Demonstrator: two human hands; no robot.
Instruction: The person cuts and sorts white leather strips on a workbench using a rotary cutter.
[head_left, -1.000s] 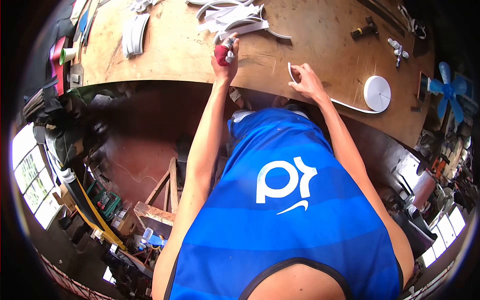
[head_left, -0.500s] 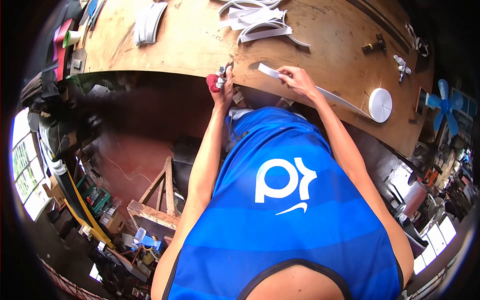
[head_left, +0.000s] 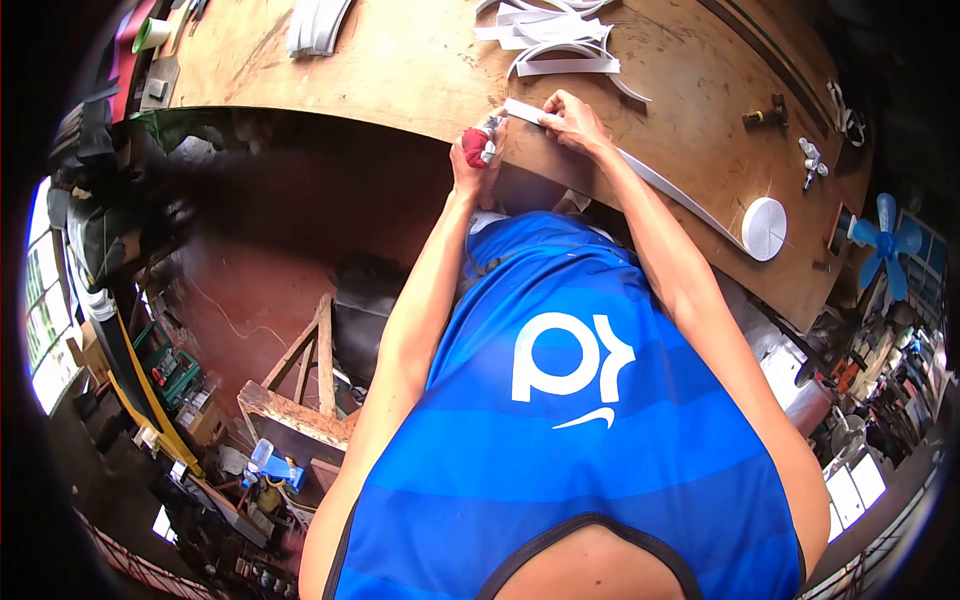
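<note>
A white strip runs from a coiled white roll along the front edge of the wooden table. Near the strip's free end, my right hand pinches it between thumb and fingers. My left hand is closed around a small red and grey bundle, whose kind I cannot tell. Its fingertips are right at the strip's free end, over the table edge.
Cut white strips lie in a loose pile on the wooden table. A neater stack of strips is farther left. On the right are a dark yellow-marked tool, a pale fitting and a blue fan.
My left hand has moved up and right to the strip's free end. My right hand has moved slightly farther over the table with the strip. The view has shifted a little.
</note>
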